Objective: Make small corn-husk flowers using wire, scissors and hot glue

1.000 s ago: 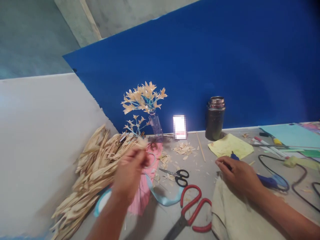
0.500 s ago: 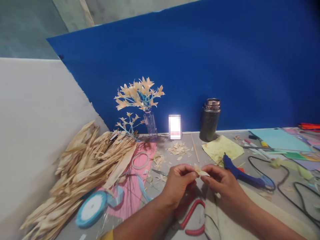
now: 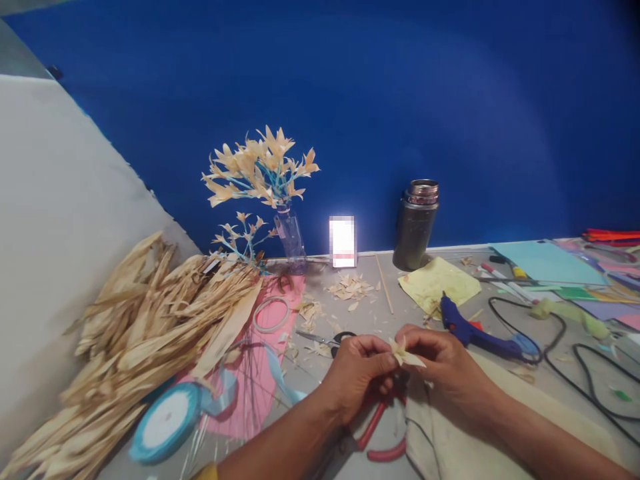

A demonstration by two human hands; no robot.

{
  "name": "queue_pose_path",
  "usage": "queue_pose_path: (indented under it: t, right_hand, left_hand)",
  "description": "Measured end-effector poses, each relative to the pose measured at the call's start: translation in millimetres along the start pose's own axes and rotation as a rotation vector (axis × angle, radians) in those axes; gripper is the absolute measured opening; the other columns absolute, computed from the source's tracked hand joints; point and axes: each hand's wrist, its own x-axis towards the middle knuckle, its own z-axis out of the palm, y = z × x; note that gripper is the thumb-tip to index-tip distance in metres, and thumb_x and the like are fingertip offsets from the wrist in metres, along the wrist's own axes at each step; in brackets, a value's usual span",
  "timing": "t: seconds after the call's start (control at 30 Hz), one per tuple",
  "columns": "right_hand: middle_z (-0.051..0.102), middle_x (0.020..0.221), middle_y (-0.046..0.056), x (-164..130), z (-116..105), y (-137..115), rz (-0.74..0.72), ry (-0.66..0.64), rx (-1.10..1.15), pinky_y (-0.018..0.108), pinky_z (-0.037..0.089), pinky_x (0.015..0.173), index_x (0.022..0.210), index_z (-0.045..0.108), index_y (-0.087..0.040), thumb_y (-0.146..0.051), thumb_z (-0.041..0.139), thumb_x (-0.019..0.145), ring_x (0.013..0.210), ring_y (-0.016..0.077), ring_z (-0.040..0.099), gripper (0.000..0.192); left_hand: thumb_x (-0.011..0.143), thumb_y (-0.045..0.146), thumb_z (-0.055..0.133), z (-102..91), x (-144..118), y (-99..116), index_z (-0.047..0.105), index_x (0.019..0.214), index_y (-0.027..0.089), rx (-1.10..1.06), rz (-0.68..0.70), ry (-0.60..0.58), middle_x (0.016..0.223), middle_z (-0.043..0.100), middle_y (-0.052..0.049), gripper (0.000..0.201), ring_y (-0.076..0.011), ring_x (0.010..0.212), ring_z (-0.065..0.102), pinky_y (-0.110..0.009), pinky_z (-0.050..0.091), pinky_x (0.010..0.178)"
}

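A small pale flower of dried husk petals [image 3: 407, 355] is pinched between my two hands above the table. My left hand [image 3: 356, 377] grips it from the left with thumb and fingertips. From the other side, the closed fingers of my right hand [image 3: 443, 363] hold its petals. The flower's base is hidden by my fingers. Below my hands lie red-handled pliers [image 3: 387, 453], partly covered. Scissors [image 3: 320, 339] with dark handles rest just beyond my left hand. A blue glue gun [image 3: 480, 337] lies to the right of my right hand.
Dried husks [image 3: 150, 333] heap up at left beside a blue ribbon spool [image 3: 167, 420] and pink paper [image 3: 240, 417]. Behind stand a bottle of husk flowers [image 3: 290, 240], a bright blurred screen [image 3: 343, 241] and a dark flask [image 3: 416, 230]. A black cord [image 3: 555, 343] loops at right.
The flower has turned so its spread petals show more plainly. My right fingers have shifted up around it. The view has tilted down and moved right, and the scissors' handles now show.
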Motion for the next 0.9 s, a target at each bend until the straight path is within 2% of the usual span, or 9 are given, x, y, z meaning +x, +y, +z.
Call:
queue_pose_path:
  t: [0.1,0.23,0.3,0.4,0.47,0.6,0.7,0.8,0.9]
  right_hand:
    - [0.066,0.078,0.002,-2,3,-7,-0.001,0.038,0.050,0.029,0.051,0.066,0.083,0.073,-0.019,-0.043,0.081,0.079,0.071,0.0180,0.062,0.025]
    - [0.067,0.076,0.002,-5,3,-19,-0.132,0.266,-0.152,0.026,0.050,0.065,0.079,0.073,-0.021,-0.038,0.077,0.078,0.070,0.0173,0.060,0.018]
    - [0.069,0.076,0.003,-7,3,-24,-0.204,0.333,-0.275,0.027,0.050,0.064,0.076,0.072,-0.021,-0.038,0.074,0.077,0.070,0.0190,0.061,0.017]
    - [0.069,0.073,0.004,-8,4,-27,-0.229,0.334,-0.358,0.027,0.050,0.060,0.074,0.072,-0.021,-0.038,0.071,0.076,0.067,0.0195,0.061,0.017]
    - [0.067,0.071,0.002,-8,5,-26,-0.169,0.312,-0.298,0.026,0.047,0.057,0.075,0.071,-0.021,-0.040,0.073,0.076,0.063,0.0178,0.058,0.019]
    - [0.063,0.069,-0.001,-7,6,-17,-0.024,0.260,-0.084,0.024,0.043,0.056,0.077,0.068,-0.020,-0.043,0.082,0.073,0.061,0.0139,0.052,0.027]
    - [0.061,0.069,-0.002,-5,6,-11,0.029,0.192,0.046,0.023,0.039,0.055,0.079,0.067,-0.020,-0.044,0.088,0.069,0.060,0.0119,0.048,0.034]
    - [0.056,0.062,-0.004,-5,6,-10,0.053,0.146,0.046,0.023,0.032,0.050,0.077,0.069,-0.019,-0.047,0.090,0.067,0.055,0.0095,0.040,0.037]
    - [0.052,0.060,-0.005,-4,6,-9,0.050,0.150,-0.016,0.023,0.031,0.050,0.075,0.070,-0.018,-0.049,0.087,0.070,0.053,0.0090,0.038,0.036]
  left_hand:
    - [0.068,0.033,0.080,-3.4,-1,2,0.068,0.072,0.016,0.236,0.137,0.020,0.060,0.063,-0.002,0.021,-0.0132,0.049,0.055,-0.028,0.045,0.055]
    - [0.083,0.023,0.062,-15.1,-3,17,0.076,0.085,0.021,0.878,0.766,0.193,0.087,0.076,-0.009,0.015,-0.0284,0.097,0.067,-0.044,0.047,0.091]
    - [0.090,0.026,0.056,-22.7,-3,27,0.076,0.096,0.023,1.053,0.896,0.290,0.094,0.077,-0.009,0.021,-0.0278,0.098,0.067,-0.044,0.046,0.092]
    - [0.100,0.037,0.045,-31.0,-4,37,0.069,0.081,0.022,1.091,0.744,0.394,0.063,0.064,-0.002,0.034,-0.0195,0.063,0.060,-0.033,0.046,0.067]
    - [0.100,0.040,0.043,-32.1,-5,41,0.063,0.068,0.022,1.080,0.676,0.426,0.055,0.056,0.000,0.043,-0.0180,0.057,0.055,-0.031,0.043,0.062]
    - [0.085,0.032,0.065,-22.3,-5,37,0.074,0.091,0.020,0.871,0.670,0.214,0.085,0.073,-0.007,0.016,-0.0221,0.082,0.066,-0.034,0.050,0.077]
    - [0.083,0.036,0.067,-10.1,-5,26,0.075,0.089,0.017,0.531,0.402,0.056,0.059,0.066,-0.002,0.021,-0.0166,0.053,0.060,-0.028,0.046,0.057]
    - [0.081,0.040,0.072,-0.5,-5,15,0.071,0.070,0.015,0.379,0.320,0.039,0.046,0.055,0.001,0.027,-0.0114,0.043,0.049,-0.024,0.037,0.049]
    - [0.073,0.033,0.082,4.2,-3,9,0.074,0.075,0.015,0.271,0.374,0.050,0.062,0.065,-0.001,0.019,-0.0112,0.057,0.056,-0.023,0.042,0.056]
